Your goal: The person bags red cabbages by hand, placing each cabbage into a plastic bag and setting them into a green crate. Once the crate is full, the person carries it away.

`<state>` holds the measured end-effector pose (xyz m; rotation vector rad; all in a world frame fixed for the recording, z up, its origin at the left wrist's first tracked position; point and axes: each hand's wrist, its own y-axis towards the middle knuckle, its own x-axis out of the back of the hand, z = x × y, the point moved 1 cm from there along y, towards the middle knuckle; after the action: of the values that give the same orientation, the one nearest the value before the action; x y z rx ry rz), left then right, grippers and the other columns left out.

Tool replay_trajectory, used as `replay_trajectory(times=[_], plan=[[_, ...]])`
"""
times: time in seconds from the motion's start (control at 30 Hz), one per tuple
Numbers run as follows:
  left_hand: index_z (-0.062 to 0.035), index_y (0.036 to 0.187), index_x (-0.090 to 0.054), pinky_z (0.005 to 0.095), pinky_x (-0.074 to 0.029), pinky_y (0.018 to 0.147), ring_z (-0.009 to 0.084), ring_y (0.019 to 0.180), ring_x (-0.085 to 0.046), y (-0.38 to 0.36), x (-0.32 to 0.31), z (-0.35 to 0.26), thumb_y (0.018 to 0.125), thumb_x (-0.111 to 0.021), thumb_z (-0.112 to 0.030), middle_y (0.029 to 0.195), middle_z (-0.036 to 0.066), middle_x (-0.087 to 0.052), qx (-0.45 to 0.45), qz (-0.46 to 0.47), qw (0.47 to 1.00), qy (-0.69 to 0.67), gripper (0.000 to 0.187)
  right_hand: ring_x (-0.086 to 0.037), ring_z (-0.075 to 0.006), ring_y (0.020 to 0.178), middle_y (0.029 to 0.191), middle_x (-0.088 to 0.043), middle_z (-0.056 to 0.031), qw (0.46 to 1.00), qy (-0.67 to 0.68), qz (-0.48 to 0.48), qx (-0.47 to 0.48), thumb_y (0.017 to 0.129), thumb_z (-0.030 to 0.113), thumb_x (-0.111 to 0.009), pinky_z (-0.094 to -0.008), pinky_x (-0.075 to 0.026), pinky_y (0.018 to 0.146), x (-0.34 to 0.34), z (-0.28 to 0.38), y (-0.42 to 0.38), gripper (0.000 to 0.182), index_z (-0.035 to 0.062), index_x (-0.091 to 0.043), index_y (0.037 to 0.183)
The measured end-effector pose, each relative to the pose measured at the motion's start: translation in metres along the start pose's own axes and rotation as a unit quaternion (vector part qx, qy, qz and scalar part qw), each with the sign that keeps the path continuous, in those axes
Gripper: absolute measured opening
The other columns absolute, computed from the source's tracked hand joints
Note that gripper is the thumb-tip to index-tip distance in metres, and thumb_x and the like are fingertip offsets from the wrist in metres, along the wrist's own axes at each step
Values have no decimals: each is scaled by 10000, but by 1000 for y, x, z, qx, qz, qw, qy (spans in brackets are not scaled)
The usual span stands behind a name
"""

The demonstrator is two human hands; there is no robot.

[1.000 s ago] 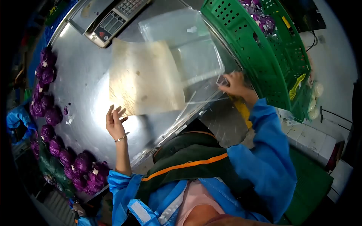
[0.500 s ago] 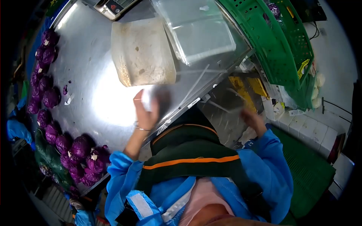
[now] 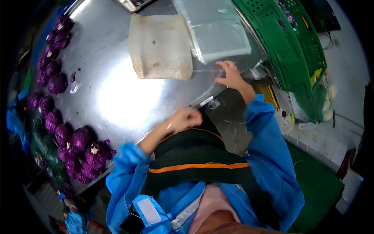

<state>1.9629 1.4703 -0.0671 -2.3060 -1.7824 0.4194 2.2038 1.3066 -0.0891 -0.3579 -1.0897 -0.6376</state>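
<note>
My left hand (image 3: 185, 119) is over the dark apron at the table's near edge. Its fingers are curled and slightly blurred, and I cannot make out whether anything is inside. My right hand (image 3: 230, 75) is over the table edge with thumb and fingers apart, beside thin clear film (image 3: 208, 90). Beyond it lies a stack of clear plastic bags (image 3: 220, 35). To the left of the stack is a worn, translucent curved sheet (image 3: 160, 48).
Purple cabbages (image 3: 82, 139) line the left side of the metal table (image 3: 93, 50). Green crates (image 3: 278, 46) stand at the right. A scale (image 3: 134, 4) is at the top. Blue sleeves of other people show at the far left.
My right hand has moved up and left to the table edge. My left hand has moved right and down, off the table surface, and its fingers are now curled. The view has shifted slightly.
</note>
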Motion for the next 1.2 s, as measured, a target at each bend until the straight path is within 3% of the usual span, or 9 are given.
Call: replay_trajectory(times=[0.13,0.2,0.27,0.33,0.53,0.67,0.8,1.0,1.2], plan=[[-83,902,-648,222,-439,491,90,558,-551,-179,-9,57,840,-646,-230,688,38,-592,286,-193,907,-242,160,-495,-320,911,899,-533,-101,968,0,221,116,732,193,-635,-375,-417,785,-21,0,21,171,122,-593,882],[-47,943,-634,264,-468,513,143,632,-616,-281,-38,137,829,-632,-326,777,126,-644,371,-115,834,392,302,-503,-311,870,859,-533,-99,944,58,292,142,756,199,-619,-384,-416,743,-28,-20,23,110,103,-571,777],[-44,959,-632,298,-490,551,195,659,-638,-290,-35,128,827,-612,-367,792,150,-649,408,-80,841,347,349,-521,-300,761,792,-552,-111,938,79,275,195,787,191,-593,-379,-426,681,-26,-24,23,115,81,-575,758],[-58,972,-633,328,-502,576,244,651,-641,-298,-13,83,827,-601,-372,776,161,-647,454,-244,844,152,347,-507,-154,650,703,-545,-38,892,267,357,-77,858,179,-561,-279,-418,582,11,6,35,133,52,-600,860],[-30,1174,-511,400,-436,857,325,966,-554,-329,140,46,732,-675,-143,1074,178,-579,152,-706,614,319,486,-437,-76,636,690,-458,35,573,804,69,-141,962,284,-401,-201,-358,561,102,-47,-82,223,126,-509,847],[-72,1270,-410,421,-371,955,371,1128,-442,-401,265,88,680,-712,-238,1216,190,-475,226,-764,492,351,684,-464,-135,797,876,-481,-31,895,189,86,-394,929,217,-450,-250,-377,687,86,-94,-167,164,68,-480,990],[-105,1394,-180,456,-309,1012,415,1235,-316,-397,388,76,576,-811,-362,1347,267,-294,230,-787,491,293,1064,-492,-193,958,1062,-504,-96,897,-169,170,-371,896,151,-499,-300,-395,813,103,-69,-177,280,10,-450,1133],[-197,1438,-14,491,-238,1064,417,1347,-58,-320,527,46,484,-846,-452,1464,241,-27,195,-883,418,88,1291,-492,-178,995,1191,-486,-91,875,336,-24,-347,839,235,-631,-280,-412,781,-19,116,37,632,60,-312,1355],[-95,1377,-279,379,-374,994,347,1195,-423,-335,525,89,468,-850,-441,1313,216,-402,24,-877,479,-33,1129,-558,-141,711,894,-589,-50,871,361,142,-302,801,148,-653,-247,-410,509,-94,155,119,471,28,-477,1221]])
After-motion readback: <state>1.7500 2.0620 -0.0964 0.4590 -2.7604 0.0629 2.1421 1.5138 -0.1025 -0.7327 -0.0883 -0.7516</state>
